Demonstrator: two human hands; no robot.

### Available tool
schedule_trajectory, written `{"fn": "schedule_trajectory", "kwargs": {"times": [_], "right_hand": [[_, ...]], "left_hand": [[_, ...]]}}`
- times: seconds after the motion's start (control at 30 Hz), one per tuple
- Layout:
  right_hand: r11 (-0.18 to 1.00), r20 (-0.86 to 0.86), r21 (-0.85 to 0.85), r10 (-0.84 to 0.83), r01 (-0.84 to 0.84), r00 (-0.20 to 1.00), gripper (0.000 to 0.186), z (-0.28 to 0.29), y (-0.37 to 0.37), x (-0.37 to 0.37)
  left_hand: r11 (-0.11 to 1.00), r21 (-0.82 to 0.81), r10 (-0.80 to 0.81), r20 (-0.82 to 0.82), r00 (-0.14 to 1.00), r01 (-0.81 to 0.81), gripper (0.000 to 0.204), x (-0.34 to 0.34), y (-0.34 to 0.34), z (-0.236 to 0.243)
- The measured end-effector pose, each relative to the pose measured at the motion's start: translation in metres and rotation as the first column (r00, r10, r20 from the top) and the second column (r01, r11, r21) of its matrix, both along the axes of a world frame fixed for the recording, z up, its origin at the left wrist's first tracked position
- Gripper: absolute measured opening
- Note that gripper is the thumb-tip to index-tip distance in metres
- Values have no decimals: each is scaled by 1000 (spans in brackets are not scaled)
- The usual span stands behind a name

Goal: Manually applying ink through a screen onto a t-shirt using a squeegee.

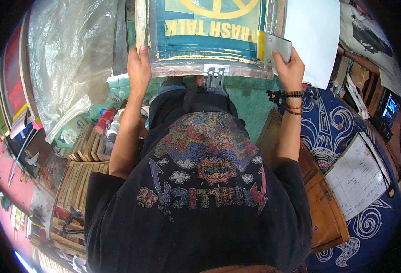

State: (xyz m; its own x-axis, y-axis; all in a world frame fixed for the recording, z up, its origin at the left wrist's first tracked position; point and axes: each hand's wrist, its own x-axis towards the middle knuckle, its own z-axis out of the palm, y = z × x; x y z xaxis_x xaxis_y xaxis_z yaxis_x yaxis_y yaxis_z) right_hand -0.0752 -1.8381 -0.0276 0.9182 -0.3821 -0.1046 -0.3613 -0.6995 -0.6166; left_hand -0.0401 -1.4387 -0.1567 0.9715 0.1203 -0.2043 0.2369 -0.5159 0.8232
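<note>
A wooden-framed printing screen (177, 70) lies in front of me at the top of the head view. Its mesh is dark teal with a pale yellow design and lettering, upside down to me. My left hand (139, 68) grips the left side bar of the frame, with the thumb lying along the wood. In my right hand (289, 68) is a squeegee (276, 47) with a grey metal holder and a yellow blade. It stands over the right edge of the mesh, and I cannot tell whether the blade touches it. A metal hinge clamp (216, 78) sits at the frame's near edge.
White sheet material (312, 41) lies right of the screen. Crumpled clear plastic (70, 54) hangs at the left, above several bottles (105, 119) and stacked wooden frames (75, 186). A wooden cabinet (321, 200) and written papers (357, 177) on blue patterned cloth are at my right.
</note>
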Motion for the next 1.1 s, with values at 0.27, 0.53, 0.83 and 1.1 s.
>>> {"fn": "schedule_trajectory", "kwargs": {"times": [0.27,0.53,0.83,1.1], "right_hand": [[864,-139,-384,296,-327,945,26,4,7,44],[787,-176,-439,398,-434,900,23,-7,0,65],[777,-215,-446,388,-444,896,25,-16,1,69],[756,-239,-482,373,-443,897,28,-21,1,70]], "left_hand": [[999,30,13,-33,999,-12,53,-1,3,-9],[1000,22,17,-3,1000,-17,52,-1,2,-9],[999,41,16,47,999,-18,52,-3,4,-15],[999,25,23,13,1000,-24,53,-4,3,-12]]}}
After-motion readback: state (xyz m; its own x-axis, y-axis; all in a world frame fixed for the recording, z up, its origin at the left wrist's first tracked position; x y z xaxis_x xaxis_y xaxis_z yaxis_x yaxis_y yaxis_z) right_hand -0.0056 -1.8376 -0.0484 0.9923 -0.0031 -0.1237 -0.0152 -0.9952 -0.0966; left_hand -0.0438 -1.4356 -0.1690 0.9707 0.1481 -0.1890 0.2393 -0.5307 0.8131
